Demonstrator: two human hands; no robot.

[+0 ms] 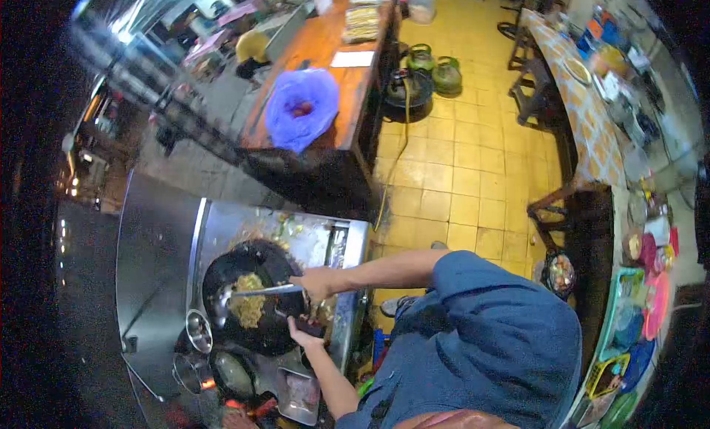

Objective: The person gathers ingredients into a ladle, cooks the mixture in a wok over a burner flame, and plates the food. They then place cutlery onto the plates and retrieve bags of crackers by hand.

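A black wok [270, 259] sits on the stove, with a heap of yellowish noodle-like food [248, 311] in it. My right hand [318, 282] grips a metal spatula [270, 290], which reaches across the wok over the food; its head is blurred. Nearer the wok's lower right edge, my left hand [305, 336] is closed around the wok's handle, where a dark cloth-like piece [312, 326] shows. The fingers of that hand are partly hidden.
A steel stove top [296, 229] with food scraps surrounds the wok. Beside it are a ladle [198, 330], a second pan [231, 375] and a metal tray [298, 396]. A purple-lined basket [299, 107] stands on the wooden table [296, 59]; green gas cylinders [447, 75] stand beyond.
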